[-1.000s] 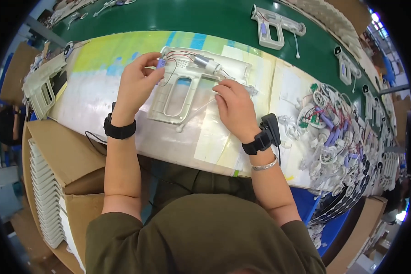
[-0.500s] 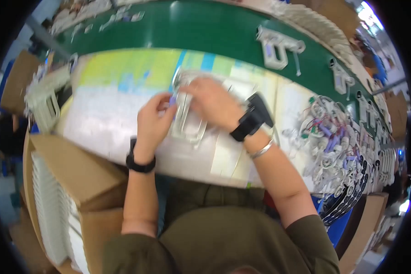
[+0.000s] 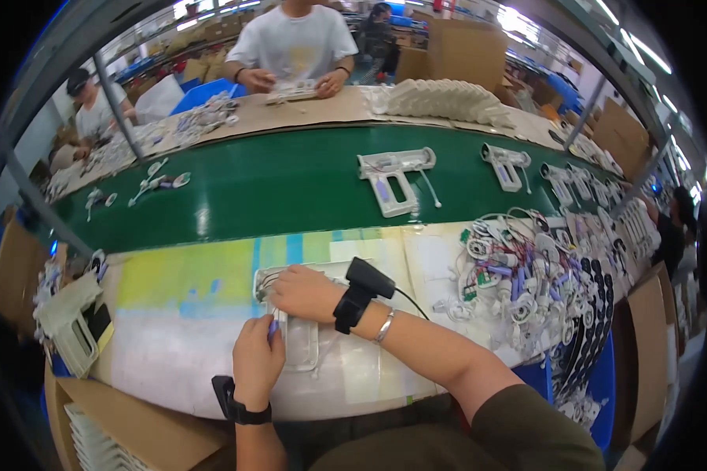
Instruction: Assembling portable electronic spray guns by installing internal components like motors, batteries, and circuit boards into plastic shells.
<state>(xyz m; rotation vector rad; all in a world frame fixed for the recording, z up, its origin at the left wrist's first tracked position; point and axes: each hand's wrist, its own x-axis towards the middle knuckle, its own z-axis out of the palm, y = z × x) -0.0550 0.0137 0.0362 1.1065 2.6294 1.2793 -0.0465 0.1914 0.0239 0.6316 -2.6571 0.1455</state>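
A white gun-shaped plastic shell half (image 3: 314, 363) lies on the work board, its looped handle toward me. My left hand (image 3: 257, 357) is closed in a pinch on a small purple cylinder (image 3: 273, 330), beside the handle's upper left. Over the shell's barrel part rests my right hand (image 3: 306, 294), its fingers bent down at the left end, where thin wires (image 3: 269, 281) show. Whatever those fingertips grip is hidden beneath them. Each wrist wears a black band, the right one with a black box and cable.
Loose wired parts with purple cylinders (image 3: 518, 275) are heaped at the right. Beyond the board, a green belt (image 3: 251, 188) carries gun-shaped assemblies (image 3: 393, 180). White shells (image 3: 69, 322) stand at the left above a cardboard box (image 3: 145, 420). A co-worker (image 3: 294, 47) handles a part across the belt.
The view has tilted upward, bringing the co-workers and more of the belt into sight. Both hands stay at the shell, and the purple cylinder remains in my left fingers.
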